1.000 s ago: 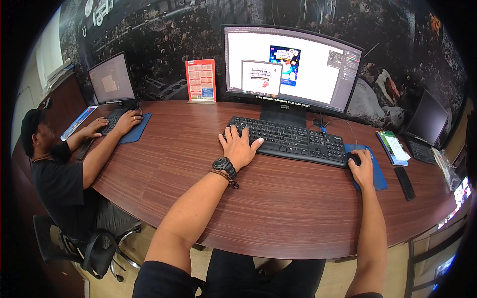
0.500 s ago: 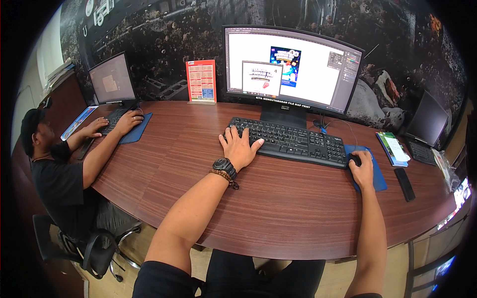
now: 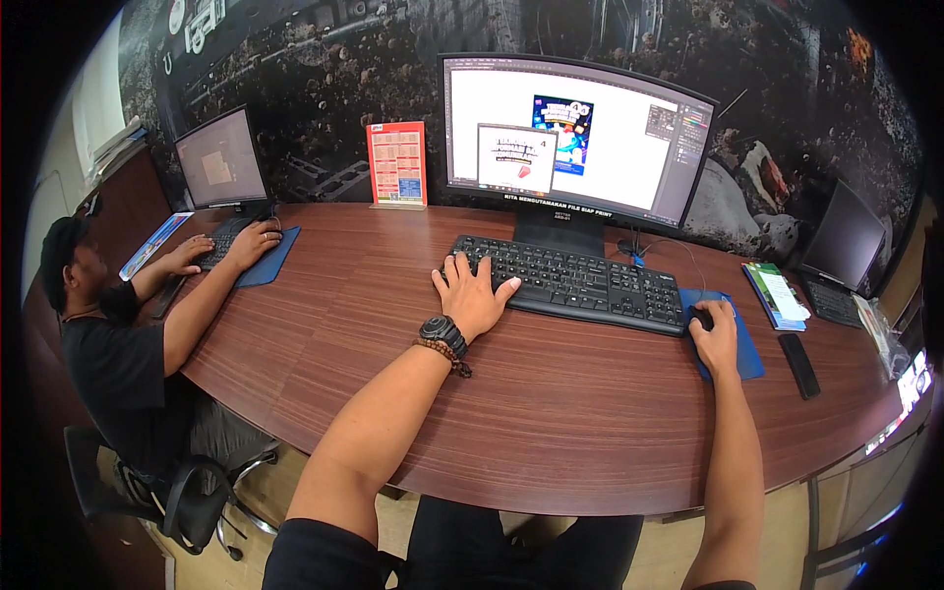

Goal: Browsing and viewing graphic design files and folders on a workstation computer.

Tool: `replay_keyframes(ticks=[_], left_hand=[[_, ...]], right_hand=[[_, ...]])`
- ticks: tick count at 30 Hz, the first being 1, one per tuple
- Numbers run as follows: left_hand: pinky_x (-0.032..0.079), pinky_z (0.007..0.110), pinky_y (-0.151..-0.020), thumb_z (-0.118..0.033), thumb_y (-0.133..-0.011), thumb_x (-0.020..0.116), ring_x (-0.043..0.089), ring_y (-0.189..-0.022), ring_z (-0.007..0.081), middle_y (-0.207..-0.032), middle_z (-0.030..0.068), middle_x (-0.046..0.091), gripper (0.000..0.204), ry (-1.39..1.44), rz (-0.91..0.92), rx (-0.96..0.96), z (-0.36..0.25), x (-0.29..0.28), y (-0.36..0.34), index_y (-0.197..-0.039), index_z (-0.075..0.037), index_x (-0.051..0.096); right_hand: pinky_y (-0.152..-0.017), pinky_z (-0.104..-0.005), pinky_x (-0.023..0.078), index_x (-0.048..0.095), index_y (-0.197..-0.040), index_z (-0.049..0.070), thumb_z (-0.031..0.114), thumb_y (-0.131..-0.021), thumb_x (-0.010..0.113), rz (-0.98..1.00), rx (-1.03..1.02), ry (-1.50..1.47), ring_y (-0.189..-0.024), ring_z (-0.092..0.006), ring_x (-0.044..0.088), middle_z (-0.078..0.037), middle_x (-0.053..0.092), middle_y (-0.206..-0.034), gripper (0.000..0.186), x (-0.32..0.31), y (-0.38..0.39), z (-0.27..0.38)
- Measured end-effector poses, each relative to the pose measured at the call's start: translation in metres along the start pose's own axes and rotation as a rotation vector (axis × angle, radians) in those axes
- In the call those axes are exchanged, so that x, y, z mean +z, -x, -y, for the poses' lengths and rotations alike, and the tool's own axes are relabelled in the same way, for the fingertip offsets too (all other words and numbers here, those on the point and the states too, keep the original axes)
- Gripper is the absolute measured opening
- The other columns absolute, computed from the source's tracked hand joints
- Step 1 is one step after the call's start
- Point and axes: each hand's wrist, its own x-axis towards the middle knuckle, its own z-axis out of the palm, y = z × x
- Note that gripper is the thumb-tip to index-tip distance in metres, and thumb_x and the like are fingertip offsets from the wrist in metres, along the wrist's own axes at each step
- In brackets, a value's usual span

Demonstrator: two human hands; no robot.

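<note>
From the head view, my left hand (image 3: 474, 295) lies flat on the left end of the keyboard (image 3: 570, 280), fingers spread wide over the keys, a black watch (image 3: 442, 331) and a bead bracelet (image 3: 444, 352) at the wrist. The keyboard is black and sits just in front of the monitor (image 3: 575, 133); its long axis runs left to right along the desk, tilted a little so the right end lies nearer me. My right hand (image 3: 716, 329) is cupped over a black mouse (image 3: 700, 317), just right of the keyboard, on a blue mouse pad (image 3: 733, 339); the fingers curl closed around it.

The desk (image 3: 551, 413) is curved, with a dark wood grain. Right of the keyboard lie a black phone (image 3: 798, 364) and a green-and-white booklet (image 3: 777, 293). Left of the monitor stands a red card (image 3: 397, 163). Far left of the keyboard, another person (image 3: 108, 344) sits at a second screen (image 3: 221, 159). A dark mural covers the wall behind the monitor.
</note>
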Motion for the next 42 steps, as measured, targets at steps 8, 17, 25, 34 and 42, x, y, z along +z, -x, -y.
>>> replay_keyframes(ticks=[8, 17, 25, 34, 42], left_hand=[[0.013, 0.066, -0.114, -0.066, -0.097, 0.042, 0.025, -0.142, 0.0456, -0.148, 0.0325, 0.035, 0.08, 0.011, -0.026, 0.01, 0.002, 0.001, 0.001, -0.144, -0.002, 0.047], [0.015, 0.067, -0.113, -0.065, -0.096, 0.046, 0.025, -0.141, 0.0484, -0.147, 0.0341, 0.036, 0.078, 0.044, -0.053, 0.019, 0.0, -0.001, 0.0, -0.142, -0.003, 0.05], [0.015, 0.067, -0.114, -0.065, -0.096, 0.046, 0.025, -0.142, 0.0479, -0.147, 0.0339, 0.036, 0.078, 0.037, -0.056, 0.019, 0.002, 0.003, 0.001, -0.143, -0.003, 0.05], [0.015, 0.067, -0.114, -0.067, -0.095, 0.045, 0.025, -0.142, 0.0482, -0.148, 0.0339, 0.036, 0.079, 0.038, -0.049, 0.014, 0.001, -0.001, 0.0, -0.142, -0.003, 0.05], [0.015, 0.067, -0.114, -0.066, -0.096, 0.046, 0.025, -0.142, 0.0486, -0.148, 0.0341, 0.035, 0.078, 0.038, -0.039, 0.011, 0.003, 0.003, 0.006, -0.143, -0.003, 0.05]], right_hand=[[-0.095, -0.0418, 0.046, 0.066, -0.104, 0.003, 0.012, -0.078, 0.066, -0.013, -0.042, -0.003, -0.106, -0.0349, 0.058, -0.015, 0.059, -0.106, 0.028, 0.002, 0.0, -0.003], [-0.096, -0.0416, 0.047, 0.068, -0.105, 0.005, 0.014, -0.078, 0.066, 0.014, -0.044, 0.012, -0.108, -0.0348, 0.059, -0.015, 0.059, -0.111, 0.028, 0.001, -0.001, -0.005], [-0.096, -0.0412, 0.047, 0.07, -0.106, 0.004, 0.016, -0.082, 0.067, -0.033, 0.006, 0.036, -0.109, -0.0345, 0.059, -0.016, 0.059, -0.113, 0.027, 0.003, -0.001, -0.003], [-0.097, -0.0416, 0.047, 0.07, -0.108, 0.004, 0.019, -0.083, 0.068, -0.024, -0.004, 0.025, -0.109, -0.0355, 0.059, -0.017, 0.059, -0.113, 0.029, 0.004, -0.002, -0.006], [-0.096, -0.0416, 0.047, 0.07, -0.109, 0.005, 0.019, -0.083, 0.068, -0.012, -0.022, 0.037, -0.109, -0.0353, 0.059, -0.016, 0.059, -0.114, 0.029, 0.005, 0.002, -0.011]])
